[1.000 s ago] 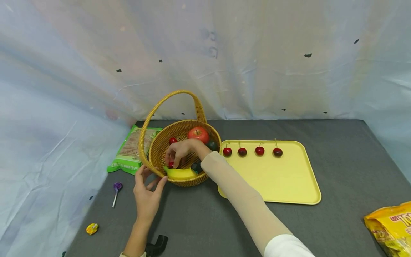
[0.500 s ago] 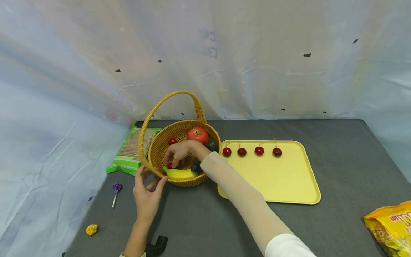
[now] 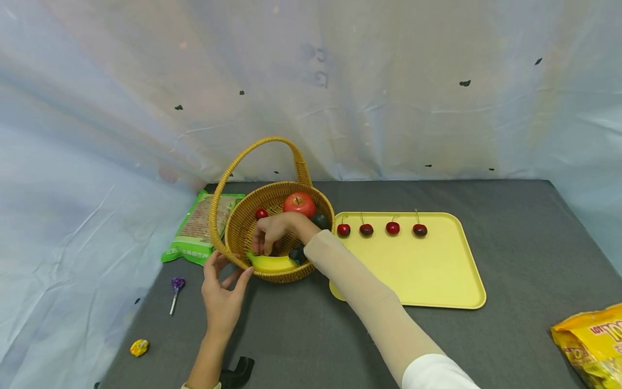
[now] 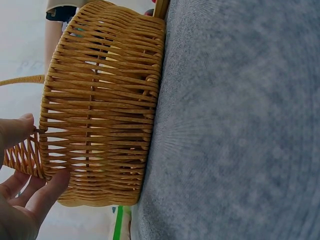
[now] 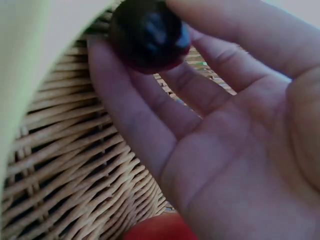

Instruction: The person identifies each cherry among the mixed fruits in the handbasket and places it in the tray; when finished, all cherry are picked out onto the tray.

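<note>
A wicker basket (image 3: 284,276) with a tall arched handle stands left of centre. My left hand (image 3: 222,296) holds its near-left rim at the foot of the handle, thumb and fingers on either side of the weave in the left wrist view. Inside the basket, my right hand (image 3: 276,228) reaches down just behind a banana (image 3: 272,264). In the right wrist view its thumb and fingers pinch a dark red cherry (image 5: 149,40), which the hand hides in the head view. Also in the basket are a red apple (image 3: 299,205), another cherry (image 3: 261,214) and a dark green fruit (image 3: 320,220).
To the basket's right lies a yellow tray (image 3: 413,270) with several stemmed cherries (image 3: 366,230) in a row. A green-edged bag (image 3: 199,229) lies behind left. Nearby are a purple lollipop (image 3: 177,283), a yellow wrapped candy (image 3: 139,347) and, far right, a yellow snack bag (image 3: 590,343).
The cherry that showed red beneath my right fingers is now covered by them in the head view; that hand has shifted very slightly right. My left hand stays on the basket.
</note>
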The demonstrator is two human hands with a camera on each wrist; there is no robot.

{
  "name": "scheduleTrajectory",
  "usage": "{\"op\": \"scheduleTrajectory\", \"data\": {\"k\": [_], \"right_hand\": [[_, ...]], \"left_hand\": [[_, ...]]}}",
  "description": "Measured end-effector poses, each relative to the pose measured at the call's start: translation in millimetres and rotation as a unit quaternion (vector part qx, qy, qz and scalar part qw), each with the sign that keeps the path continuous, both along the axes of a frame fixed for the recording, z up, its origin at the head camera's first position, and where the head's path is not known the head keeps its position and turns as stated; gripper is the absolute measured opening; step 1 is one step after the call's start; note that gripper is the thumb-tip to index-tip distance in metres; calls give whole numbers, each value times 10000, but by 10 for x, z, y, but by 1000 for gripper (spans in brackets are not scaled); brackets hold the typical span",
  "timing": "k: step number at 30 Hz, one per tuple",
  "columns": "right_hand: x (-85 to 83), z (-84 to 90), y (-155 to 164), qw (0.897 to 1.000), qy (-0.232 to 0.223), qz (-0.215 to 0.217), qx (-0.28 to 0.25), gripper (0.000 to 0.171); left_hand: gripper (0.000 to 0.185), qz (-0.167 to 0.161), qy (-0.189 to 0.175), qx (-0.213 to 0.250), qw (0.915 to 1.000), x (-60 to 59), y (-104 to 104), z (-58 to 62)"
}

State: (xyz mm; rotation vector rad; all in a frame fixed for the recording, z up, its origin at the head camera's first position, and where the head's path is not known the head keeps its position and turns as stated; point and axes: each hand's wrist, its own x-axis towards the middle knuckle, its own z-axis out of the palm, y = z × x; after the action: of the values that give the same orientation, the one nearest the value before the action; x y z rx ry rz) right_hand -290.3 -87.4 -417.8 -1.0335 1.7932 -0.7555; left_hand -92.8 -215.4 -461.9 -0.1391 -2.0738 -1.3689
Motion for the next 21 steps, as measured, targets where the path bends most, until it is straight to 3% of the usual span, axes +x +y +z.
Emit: {"op": "scheduleTrajectory", "data": {"k": [5,12,16,21], "right_hand": [[-24,18,31,9994,-138,-35,-320,19],[-46,238,202,9924,-67,-103,-1223,31],[-39,363,506,9815,424,-305,-1842,30],[47,411,1196,9593,822,-1155,-2441,34]], "left_hand": [[71,25,-58,-40,10000,3,-4,-7],[71,14,-58,7,10000,4,-14,-8],[72,-22,-16,44,10000,2,-4,-18],[72,-113,43,45,9999,1,22,-3]]}}
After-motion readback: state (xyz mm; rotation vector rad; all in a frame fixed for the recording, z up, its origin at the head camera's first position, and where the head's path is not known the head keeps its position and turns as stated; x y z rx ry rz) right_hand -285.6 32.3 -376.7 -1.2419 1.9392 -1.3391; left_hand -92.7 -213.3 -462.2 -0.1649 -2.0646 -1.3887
